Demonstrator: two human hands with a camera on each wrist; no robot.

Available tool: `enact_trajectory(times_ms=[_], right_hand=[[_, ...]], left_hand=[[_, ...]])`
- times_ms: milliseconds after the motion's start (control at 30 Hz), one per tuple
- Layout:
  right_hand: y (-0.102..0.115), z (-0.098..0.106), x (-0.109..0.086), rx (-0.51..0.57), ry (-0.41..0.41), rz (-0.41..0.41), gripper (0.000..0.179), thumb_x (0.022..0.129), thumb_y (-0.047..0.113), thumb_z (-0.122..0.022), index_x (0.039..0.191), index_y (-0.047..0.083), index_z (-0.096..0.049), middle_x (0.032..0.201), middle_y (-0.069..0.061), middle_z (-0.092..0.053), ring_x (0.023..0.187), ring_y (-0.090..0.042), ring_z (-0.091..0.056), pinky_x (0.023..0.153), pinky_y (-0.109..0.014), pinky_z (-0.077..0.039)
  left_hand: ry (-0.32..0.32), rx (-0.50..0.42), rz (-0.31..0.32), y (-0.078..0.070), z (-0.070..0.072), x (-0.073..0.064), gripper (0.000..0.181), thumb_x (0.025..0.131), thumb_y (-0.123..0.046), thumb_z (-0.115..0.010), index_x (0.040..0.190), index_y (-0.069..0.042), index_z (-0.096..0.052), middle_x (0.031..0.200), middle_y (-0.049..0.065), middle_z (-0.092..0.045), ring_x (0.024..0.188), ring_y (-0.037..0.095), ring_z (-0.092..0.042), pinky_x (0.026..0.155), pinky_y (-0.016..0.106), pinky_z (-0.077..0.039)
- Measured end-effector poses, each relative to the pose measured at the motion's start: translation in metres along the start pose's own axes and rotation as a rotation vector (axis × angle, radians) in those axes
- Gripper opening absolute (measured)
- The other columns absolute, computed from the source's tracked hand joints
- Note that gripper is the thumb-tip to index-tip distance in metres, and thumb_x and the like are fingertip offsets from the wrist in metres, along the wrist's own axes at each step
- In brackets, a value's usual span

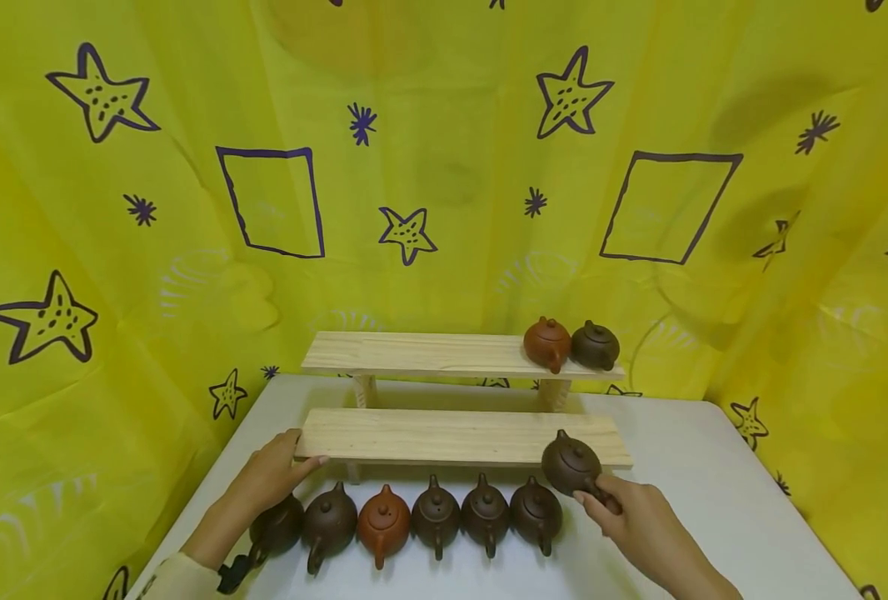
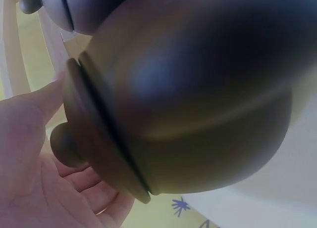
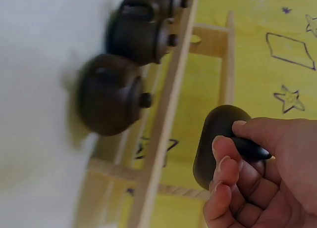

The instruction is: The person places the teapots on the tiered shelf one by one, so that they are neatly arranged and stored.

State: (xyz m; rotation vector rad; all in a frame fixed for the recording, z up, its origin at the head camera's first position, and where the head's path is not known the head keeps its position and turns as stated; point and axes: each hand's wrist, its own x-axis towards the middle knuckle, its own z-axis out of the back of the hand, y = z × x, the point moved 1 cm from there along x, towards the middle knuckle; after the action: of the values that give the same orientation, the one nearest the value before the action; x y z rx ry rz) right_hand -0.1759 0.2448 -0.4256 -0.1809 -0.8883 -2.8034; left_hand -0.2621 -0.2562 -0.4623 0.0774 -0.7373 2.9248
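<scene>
My right hand (image 1: 642, 521) pinches the handle of a dark brown teapot (image 1: 570, 463) between thumb and fingers. This teapot is at the front right end of the lower wooden shelf (image 1: 444, 437), its spout towards the back; whether its base touches the board cannot be told. In the right wrist view the fingers curl at the handle, the pot's dark body (image 3: 215, 144) beyond them. At the shelf's left end my left hand (image 1: 271, 473) holds the board, thumb along the front edge. A dark teapot (image 2: 198, 139) fills much of the left wrist view, in front of the left fingers.
In front of the lower shelf several teapots stand in a row on the white table (image 1: 714, 467), among them a reddish-brown one (image 1: 384, 523). On the upper shelf (image 1: 414, 354), at its right end, are a reddish teapot (image 1: 546, 342) and a dark one (image 1: 596, 345). Yellow curtain (image 1: 444, 167) surrounds the table.
</scene>
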Motion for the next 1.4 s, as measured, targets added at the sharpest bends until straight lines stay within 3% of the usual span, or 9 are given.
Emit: enact_trajectory(times_ms=[267, 533, 733, 967, 1400], right_hand=[[0.049, 0.016, 0.052, -0.020, -0.101, 0.094, 0.040, 0.103, 0.026, -0.071, 0.070, 0.017, -0.050, 0.057, 0.011, -0.045, 0.051, -0.005, -0.042, 0.052, -0.025, -0.035], [0.076, 0.010, 0.107, 0.005, -0.073, 0.111, 0.038, 0.105, 0.025, -0.066, 0.073, 0.011, -0.052, 0.060, 0.002, -0.063, 0.054, -0.010, -0.058, 0.053, -0.031, -0.039], [0.085, 0.002, 0.141, -0.029, -0.117, 0.124, 0.041, 0.103, 0.022, -0.068, 0.070, 0.010, -0.049, 0.059, 0.003, -0.038, 0.053, -0.014, -0.040, 0.054, -0.031, -0.032], [0.086, -0.003, 0.162, -0.037, -0.135, 0.095, 0.042, 0.104, 0.022, -0.066, 0.068, 0.010, -0.047, 0.060, 0.001, -0.037, 0.052, -0.015, -0.039, 0.054, -0.030, -0.031], [0.081, -0.005, 0.179, -0.098, -0.161, 0.046, 0.037, 0.103, 0.024, -0.068, 0.072, 0.008, -0.058, 0.062, -0.002, -0.048, 0.059, -0.022, -0.051, 0.056, -0.032, -0.037]], left_hand=[[0.010, 0.010, 0.004, -0.001, 0.003, 0.001, 0.073, 0.099, -0.043, -0.074, 0.137, 0.016, -0.052, 0.125, 0.031, -0.065, 0.111, 0.041, -0.066, 0.092, 0.059, -0.052], [0.006, 0.009, -0.007, 0.000, 0.000, 0.001, 0.070, 0.098, -0.040, -0.076, 0.134, 0.016, -0.053, 0.121, 0.030, -0.066, 0.107, 0.039, -0.067, 0.090, 0.058, -0.053], [0.015, 0.010, -0.005, -0.001, -0.001, 0.002, 0.070, 0.097, -0.042, -0.076, 0.134, 0.013, -0.054, 0.118, 0.025, -0.067, 0.102, 0.037, -0.067, 0.087, 0.056, -0.054], [0.013, 0.017, 0.004, 0.000, 0.000, 0.003, 0.067, 0.097, -0.042, -0.077, 0.132, 0.012, -0.055, 0.116, 0.023, -0.067, 0.100, 0.035, -0.066, 0.085, 0.055, -0.054], [0.010, 0.023, 0.001, -0.002, 0.002, 0.003, 0.068, 0.097, -0.041, -0.077, 0.132, 0.013, -0.054, 0.116, 0.025, -0.067, 0.102, 0.037, -0.067, 0.088, 0.056, -0.053]])
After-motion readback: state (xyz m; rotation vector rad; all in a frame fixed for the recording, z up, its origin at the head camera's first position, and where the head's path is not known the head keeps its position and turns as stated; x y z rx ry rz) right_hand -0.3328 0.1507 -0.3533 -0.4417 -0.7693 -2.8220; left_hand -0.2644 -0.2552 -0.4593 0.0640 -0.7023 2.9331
